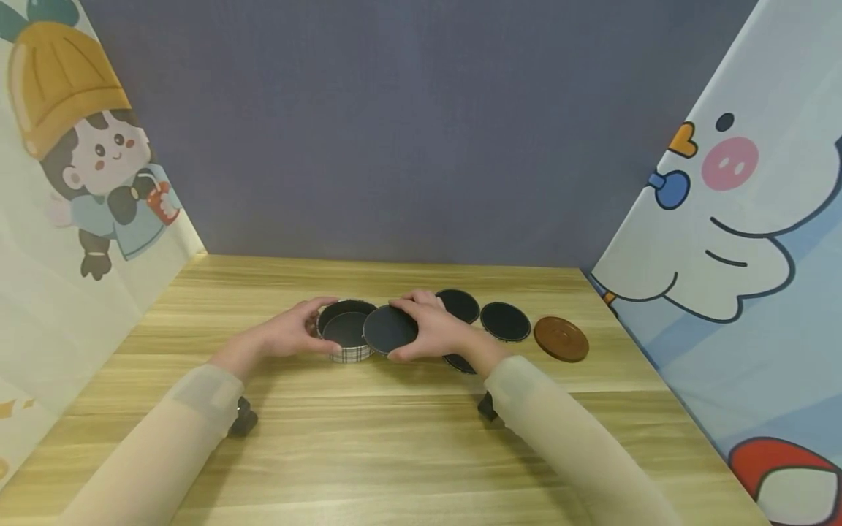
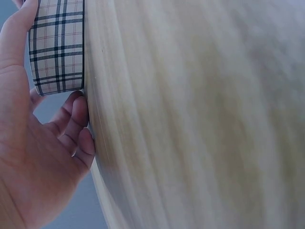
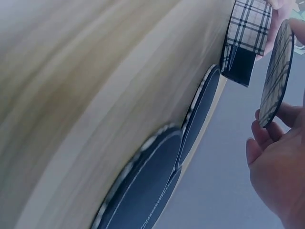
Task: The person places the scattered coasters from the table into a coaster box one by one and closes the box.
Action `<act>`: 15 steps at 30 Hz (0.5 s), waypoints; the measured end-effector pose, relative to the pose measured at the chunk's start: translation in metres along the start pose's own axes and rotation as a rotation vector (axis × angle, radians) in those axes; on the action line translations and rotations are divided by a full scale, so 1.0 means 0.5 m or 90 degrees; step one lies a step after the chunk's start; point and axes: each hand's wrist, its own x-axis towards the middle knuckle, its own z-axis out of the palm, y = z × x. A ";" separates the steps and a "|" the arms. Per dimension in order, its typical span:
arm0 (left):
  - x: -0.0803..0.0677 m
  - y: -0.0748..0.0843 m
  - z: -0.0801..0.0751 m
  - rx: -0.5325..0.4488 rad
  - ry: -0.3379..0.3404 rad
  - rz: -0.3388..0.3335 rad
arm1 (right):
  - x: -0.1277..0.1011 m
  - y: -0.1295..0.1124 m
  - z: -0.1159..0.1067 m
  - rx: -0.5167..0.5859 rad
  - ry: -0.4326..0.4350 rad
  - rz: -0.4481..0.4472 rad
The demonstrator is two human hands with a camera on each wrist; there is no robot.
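A round coaster holder [image 1: 351,355] with a plaid outer wall and dark inside stands on the table. My left hand [image 1: 287,332] grips its left side, thumb at the near wall and fingers at the far rim. In the left wrist view its plaid wall [image 2: 57,47] shows close to the palm. My right hand [image 1: 437,332] pinches a round coaster [image 1: 389,330] by its edge, just right of the holder. That coaster is black on the upper face and plaid underneath [image 3: 278,76]. In the right wrist view it is tilted and off the table, apart from the holder.
Black coasters lie to the right: one behind the right hand [image 1: 458,303], another further right [image 1: 505,321], and one partly hidden below the right wrist [image 1: 458,363]. Beyond them lies a brown round disc [image 1: 561,338]. A grey wall [image 1: 395,146] rises behind the wooden table [image 1: 368,453].
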 end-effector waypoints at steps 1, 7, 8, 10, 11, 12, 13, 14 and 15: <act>0.000 0.001 0.000 -0.003 -0.001 -0.002 | 0.006 -0.002 0.002 0.001 0.001 -0.001; 0.002 0.004 0.001 -0.015 -0.001 -0.008 | 0.042 -0.009 0.012 0.011 0.012 -0.011; 0.002 0.004 0.001 -0.014 0.000 -0.008 | 0.046 -0.010 0.013 0.014 0.013 -0.010; 0.003 0.004 0.002 -0.010 0.003 -0.010 | 0.057 -0.012 0.017 0.013 0.015 -0.008; 0.003 0.004 0.002 -0.007 0.005 -0.010 | 0.061 -0.013 0.019 0.013 0.016 -0.006; 0.003 0.003 0.002 -0.007 0.004 -0.010 | 0.066 -0.014 0.021 0.013 0.017 -0.004; 0.003 0.003 0.002 -0.008 0.004 -0.009 | 0.072 -0.015 0.022 0.012 0.018 -0.003; 0.004 0.002 0.001 -0.010 0.003 -0.008 | 0.077 -0.017 0.024 0.011 0.017 -0.002; 0.004 0.001 0.001 -0.011 0.002 -0.006 | 0.083 -0.017 0.026 0.007 0.018 -0.002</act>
